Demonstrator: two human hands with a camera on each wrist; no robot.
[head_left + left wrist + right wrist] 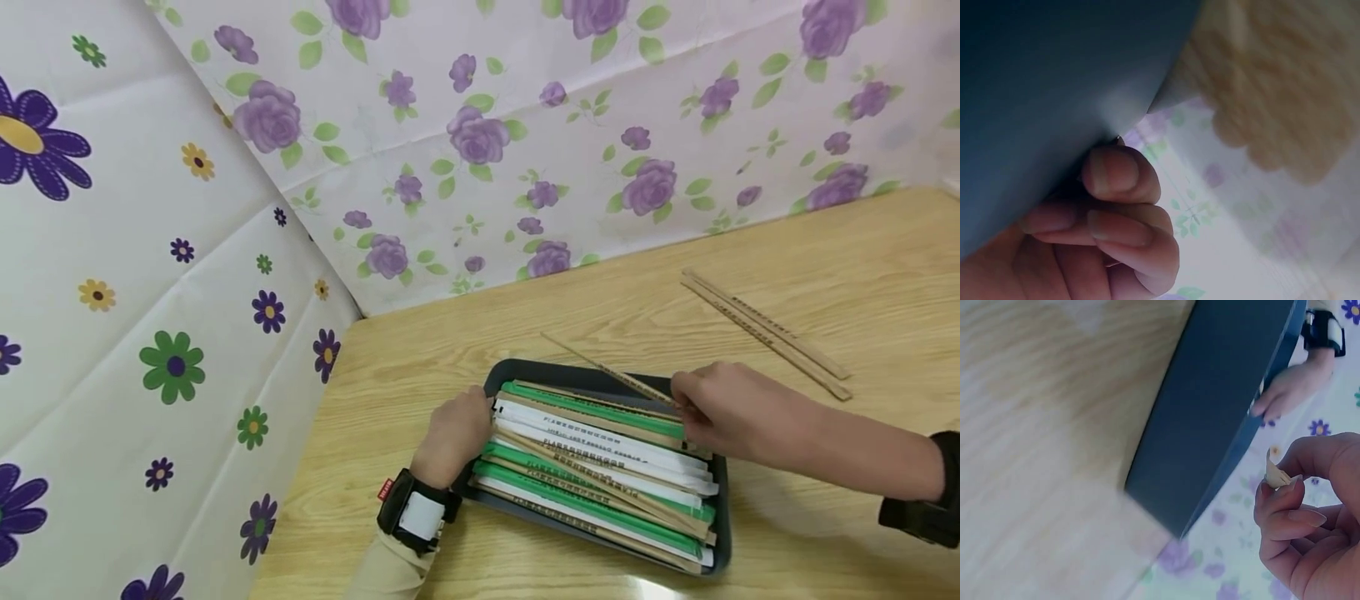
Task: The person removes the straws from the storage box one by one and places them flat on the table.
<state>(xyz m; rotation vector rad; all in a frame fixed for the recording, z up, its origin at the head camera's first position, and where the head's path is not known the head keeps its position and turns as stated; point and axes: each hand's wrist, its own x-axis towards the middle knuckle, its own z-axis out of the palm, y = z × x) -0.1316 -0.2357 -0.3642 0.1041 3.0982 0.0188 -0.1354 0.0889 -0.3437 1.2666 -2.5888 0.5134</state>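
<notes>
Above the bin's [723, 517] far right corner, the right hand [731, 410] pinches one end of a thin brown packet [609, 372] between thumb and fingertips, its free end reaching past the far rim. The left hand [453, 429] grips the bin's left end with curled fingers. Green, white and brown packets [600, 433] lie lengthwise inside, some crossing; a loose brown pair [765, 333] rests on the table [337, 400] beyond the right arm.

The held packet should be very light and fairly stiff along its length, but its wrapper looks like paper that would crease or tear under a hard squeeze. An end pinch suits lifting one from the stack, though the long free part may swing; nearer the middle would balance better.
</notes>
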